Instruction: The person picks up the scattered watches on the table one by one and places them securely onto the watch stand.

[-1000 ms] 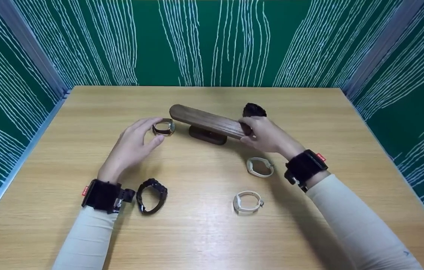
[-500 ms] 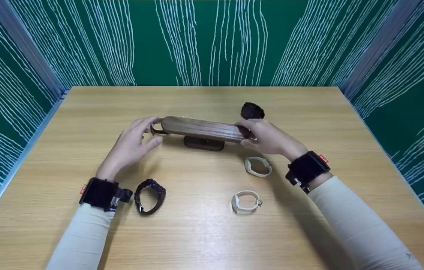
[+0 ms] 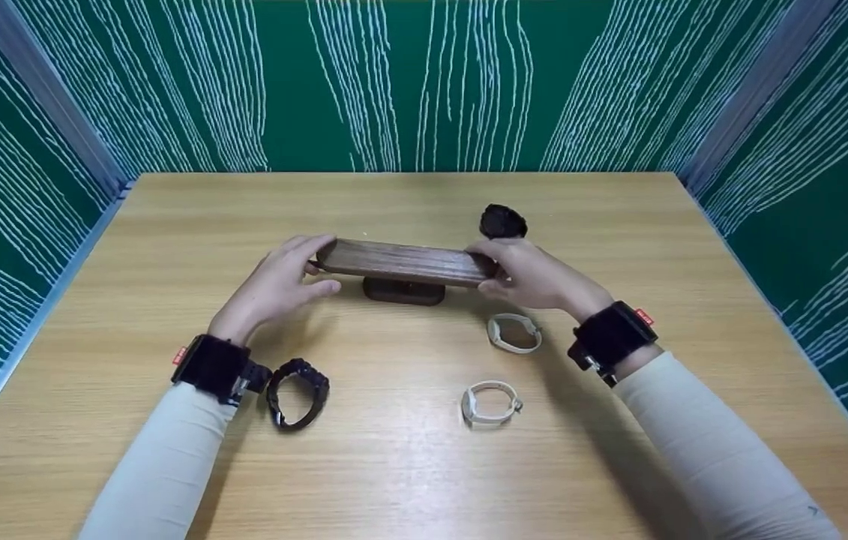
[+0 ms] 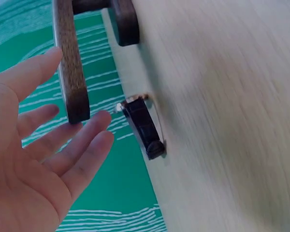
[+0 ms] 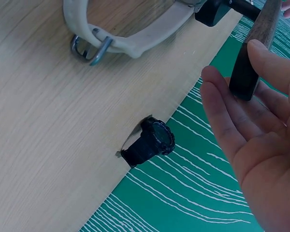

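Note:
A dark wooden T-shaped stand (image 3: 401, 261), a grooved bar on a short post with a rounded base (image 3: 403, 291), is in the middle of the table. My right hand (image 3: 528, 271) grips the bar's right end, thumb on the near side and fingers behind. Around the left end is my left hand (image 3: 274, 281), its fingers loosely extended; a fingertip touches the end, and the thumb appears apart in the head view. Beyond these fingers a brown-strapped watch (image 4: 144, 126) stands on its side, mostly hidden in the head view. I cannot tell whether the base touches the table.
A black watch (image 3: 502, 222) stands behind my right hand. Two white-strapped watches (image 3: 515, 334) lie in front of it, and another black watch (image 3: 298, 394) sits beside my left wrist. Green walls with white lines (image 3: 409, 82) border the wooden table (image 3: 394, 465).
The bar's left end has swung toward me and come down, leaving the bar nearly level. My left hand has moved slightly right to that end. The right hand keeps its grip.

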A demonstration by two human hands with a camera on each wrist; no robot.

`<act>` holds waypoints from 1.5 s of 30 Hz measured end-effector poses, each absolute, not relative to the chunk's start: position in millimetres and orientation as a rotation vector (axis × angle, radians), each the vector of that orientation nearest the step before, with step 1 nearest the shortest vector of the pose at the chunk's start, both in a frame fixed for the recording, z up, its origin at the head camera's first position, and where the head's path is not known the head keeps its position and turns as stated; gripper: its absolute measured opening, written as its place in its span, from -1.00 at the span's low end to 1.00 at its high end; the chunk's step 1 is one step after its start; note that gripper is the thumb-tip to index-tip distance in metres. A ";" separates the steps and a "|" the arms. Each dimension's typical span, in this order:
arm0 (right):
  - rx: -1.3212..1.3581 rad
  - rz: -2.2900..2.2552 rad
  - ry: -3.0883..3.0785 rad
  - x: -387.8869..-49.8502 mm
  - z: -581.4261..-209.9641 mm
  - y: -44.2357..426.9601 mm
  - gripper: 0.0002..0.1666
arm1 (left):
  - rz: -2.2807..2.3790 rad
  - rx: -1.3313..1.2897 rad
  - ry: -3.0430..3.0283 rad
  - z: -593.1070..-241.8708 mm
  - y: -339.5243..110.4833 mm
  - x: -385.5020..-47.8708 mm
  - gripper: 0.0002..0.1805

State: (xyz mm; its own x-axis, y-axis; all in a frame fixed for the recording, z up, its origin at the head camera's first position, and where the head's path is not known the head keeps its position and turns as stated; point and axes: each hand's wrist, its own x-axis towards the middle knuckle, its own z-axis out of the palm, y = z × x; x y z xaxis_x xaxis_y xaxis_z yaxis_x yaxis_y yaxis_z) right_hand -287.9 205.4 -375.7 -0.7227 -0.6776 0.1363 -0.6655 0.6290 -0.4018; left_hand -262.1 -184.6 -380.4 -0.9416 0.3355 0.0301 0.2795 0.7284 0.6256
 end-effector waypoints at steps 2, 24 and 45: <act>-1.161 -0.680 2.806 -287.8 -375.2 204.9 -0.39 | 1.020 0.503 2.847 -380.1 -183.1 -262.7 -0.14; -1.177 -0.657 2.806 -284.7 -376.1 199.2 -0.41 | 0.943 0.544 2.982 -382.5 -183.6 -262.5 -0.39; -1.147 -0.690 2.796 -278.3 -376.0 193.6 -0.39 | 0.881 0.505 2.981 -378.6 -187.5 -252.4 -0.34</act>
State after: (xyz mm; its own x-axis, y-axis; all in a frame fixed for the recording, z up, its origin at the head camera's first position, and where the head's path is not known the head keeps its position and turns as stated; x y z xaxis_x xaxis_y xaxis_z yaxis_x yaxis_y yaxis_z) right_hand -278.3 193.6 -376.0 -0.7254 -0.6764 0.1273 -0.6580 0.6272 -0.4168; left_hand -252.4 -187.5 -378.6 -0.9485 0.3016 0.0972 0.3060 0.7920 0.5282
